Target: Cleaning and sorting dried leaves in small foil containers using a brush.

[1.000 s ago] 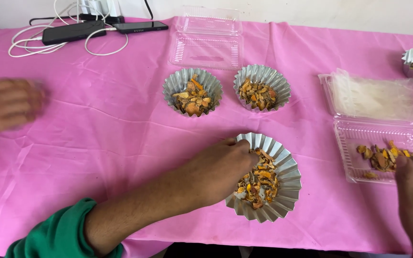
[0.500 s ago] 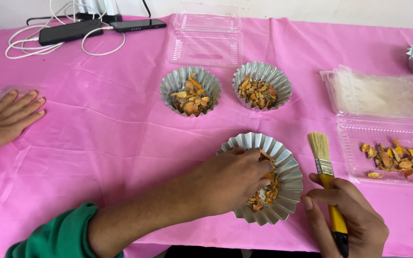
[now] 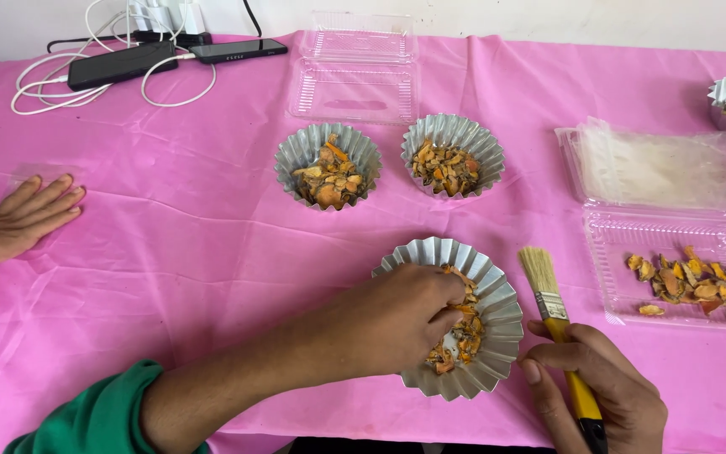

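Head view shows my left hand reaching into the nearest fluted foil cup, fingers curled down among the orange and brown dried pieces; whether those fingers actually pinch any of them I cannot tell, since the knuckles hide the tips. My right hand has its grip closed firmly round the yellow handle of a paintbrush, just to the right of that cup and apart from it. The brush's long axis runs from the lower right up toward the upper left, slightly tilted from straight ahead, with the pale bristles pointing away from me and the handle end buried in my palm.

My worry is the cup: it is light foil, and with my hand pressing on its near-left rim it could tip or slide on the pink cloth covering the tabletop, scattering pieces. The bristles sit near the right rim, so a careless sweep could flick bits out too.

Farther off stand two more filled foil cups, a clear clamshell tray holding a few pieces at right, and another person's hand resting flat at the left edge.
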